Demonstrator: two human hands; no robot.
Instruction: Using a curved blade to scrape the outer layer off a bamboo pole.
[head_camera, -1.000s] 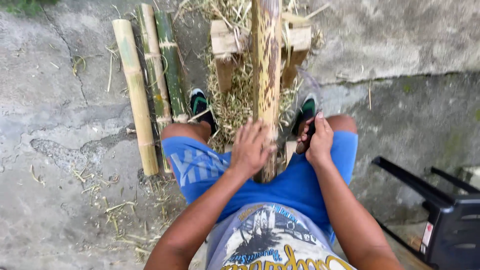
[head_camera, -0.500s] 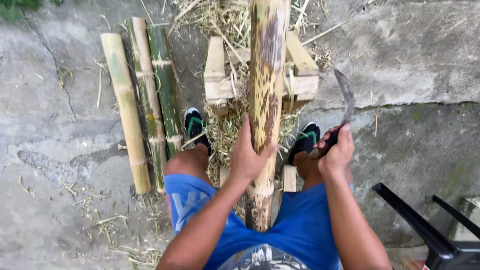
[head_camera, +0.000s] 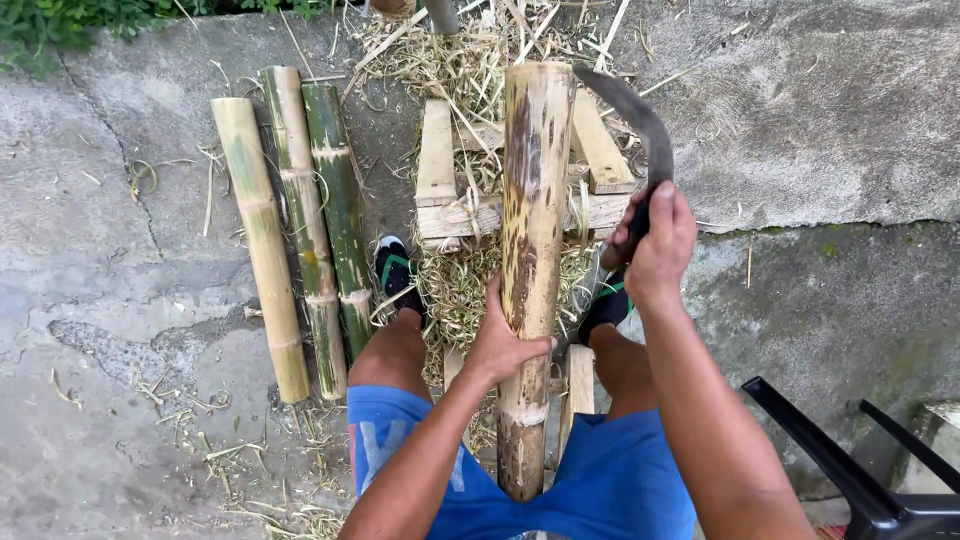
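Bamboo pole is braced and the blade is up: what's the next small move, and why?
Probably bring the curved blade down onto the bamboo pole near its top end. The right hand holds it raised beside the pole, while the left hand steadies the pole well below.

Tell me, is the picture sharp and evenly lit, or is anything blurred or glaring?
Head view: soft, even daylight, no hard shadows or glare; the bamboo pole under the left hand is crisp; the curved blade in the right hand looks only slightly soft; straight edges bow a little toward the frame's corners, as a wide lens does.
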